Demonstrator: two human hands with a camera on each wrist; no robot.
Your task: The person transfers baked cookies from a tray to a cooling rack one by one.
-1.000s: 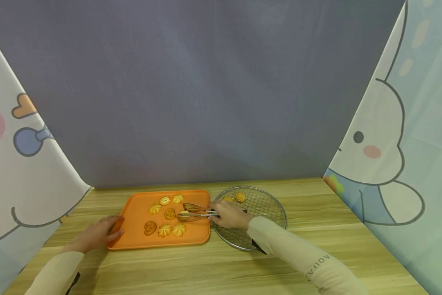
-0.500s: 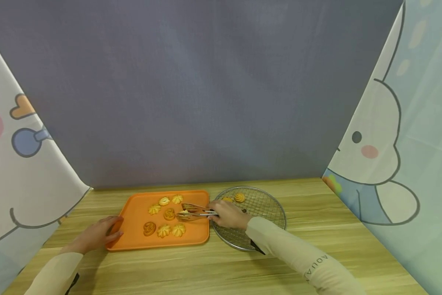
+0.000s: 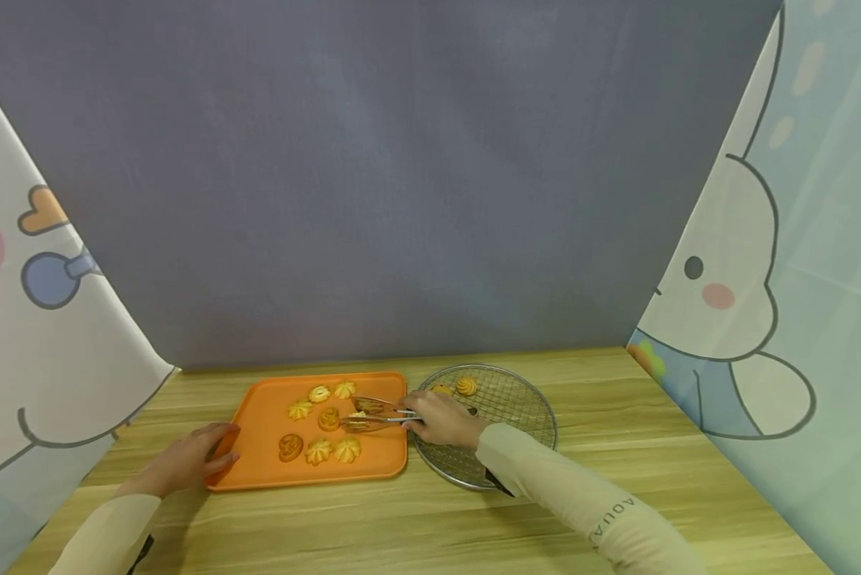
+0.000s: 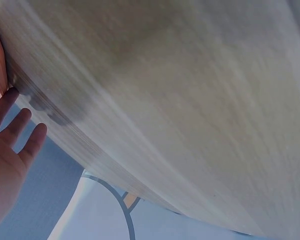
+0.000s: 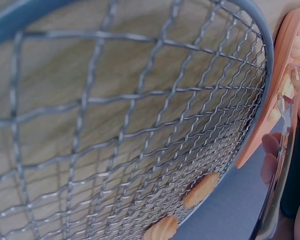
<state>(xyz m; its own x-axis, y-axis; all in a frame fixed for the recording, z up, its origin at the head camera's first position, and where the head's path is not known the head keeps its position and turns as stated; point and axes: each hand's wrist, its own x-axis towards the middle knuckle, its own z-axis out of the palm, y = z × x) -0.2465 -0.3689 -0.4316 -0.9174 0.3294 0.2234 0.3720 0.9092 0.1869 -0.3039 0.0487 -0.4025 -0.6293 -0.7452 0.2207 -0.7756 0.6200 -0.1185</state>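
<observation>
In the head view my right hand [image 3: 441,417] grips a pair of metal tongs [image 3: 378,423] that reaches over the right part of an orange tray [image 3: 258,471]. A pale yellow cookie [image 3: 359,416] shows between the tongs' two spread ends, close over the tray. Black inner sides of the tongs' handle [image 5: 296,170] show beside my fingers in the right wrist view. My left hand [image 3: 195,457] rests at the tray's left rim, thumb toward me. Its fingers [image 4: 32,142] are loosely extended in the left wrist view, with one fingertip right at the rim; the thumb is hidden there.
Several piped cookies [image 3: 319,451] and brown swirled cookies [image 3: 291,447] lie on the tray. A round wire cooling rack [image 3: 524,415] stands right of it, under my right forearm, bearing cookies [image 3: 466,386] near its back edge. A grey curtain [image 3: 416,200] hangs behind the wooden table [image 3: 344,527].
</observation>
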